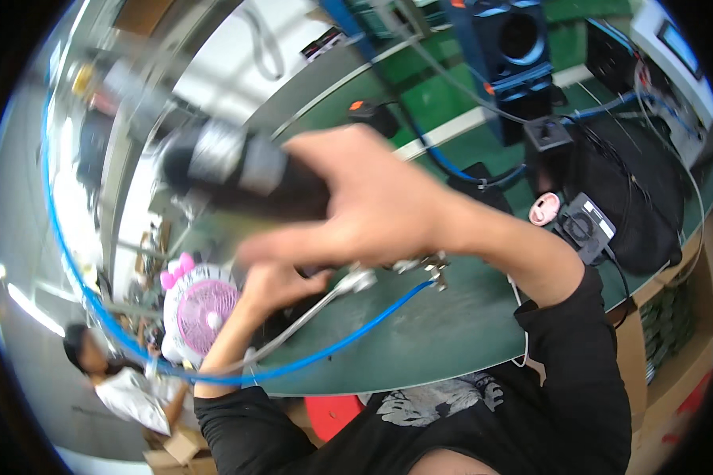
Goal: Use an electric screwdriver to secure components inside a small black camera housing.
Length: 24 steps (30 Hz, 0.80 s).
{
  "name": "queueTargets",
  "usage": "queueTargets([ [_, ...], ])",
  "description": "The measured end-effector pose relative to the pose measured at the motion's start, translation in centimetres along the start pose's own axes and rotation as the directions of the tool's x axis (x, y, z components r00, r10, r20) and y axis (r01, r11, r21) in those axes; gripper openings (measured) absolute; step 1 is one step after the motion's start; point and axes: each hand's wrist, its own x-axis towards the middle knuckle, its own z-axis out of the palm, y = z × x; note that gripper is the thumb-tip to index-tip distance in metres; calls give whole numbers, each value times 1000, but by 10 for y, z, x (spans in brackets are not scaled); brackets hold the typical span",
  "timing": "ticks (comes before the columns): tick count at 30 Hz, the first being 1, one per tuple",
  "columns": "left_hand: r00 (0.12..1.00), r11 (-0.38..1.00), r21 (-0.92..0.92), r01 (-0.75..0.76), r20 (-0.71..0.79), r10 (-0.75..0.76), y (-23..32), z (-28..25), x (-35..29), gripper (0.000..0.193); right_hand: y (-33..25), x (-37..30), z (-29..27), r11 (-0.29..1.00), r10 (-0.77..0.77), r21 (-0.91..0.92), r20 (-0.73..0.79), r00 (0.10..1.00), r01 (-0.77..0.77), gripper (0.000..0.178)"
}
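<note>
Low in the centre of the frame, the left hand (281,285) closes near a metal fitting (356,279) with a blue hose (348,336); what it grips cannot be told. Above it, mid-frame, the right hand (372,206) wraps a blurred black cylindrical tool (242,170) with a silver band, likely rigid, weighty and smooth, best held mid-barrel. Beyond lies the green tabletop (444,324).

Workbench (451,332): right hand (372,206) at centre, cylindrical tool (238,174) at its 9 o'clock; left hand (277,285) at 7 o'clock; small fan (202,309) farther at 8 o'clock; speaker (515,47) at 1 o'clock; bag (634,198) at 3 o'clock.
</note>
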Motion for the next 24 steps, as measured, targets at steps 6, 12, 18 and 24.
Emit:
queueTargets([
  [6,845,928,-171,-332,-491,212,-26,122,-39,101,2,7,0,984,167,-57,2,986,-167,38],
  [12,773,824,-302,-480,-590,233,-56,168,-36,98,15,31,6,982,31,183,135,990,-56,48],
  [18,819,836,-308,-454,-514,255,-56,160,-40,96,-15,75,5,922,19,295,610,792,-249,56],
  [24,755,928,42,-370,-568,327,-45,157,-36,100,-7,83,29,919,18,326,527,850,-222,62],
])
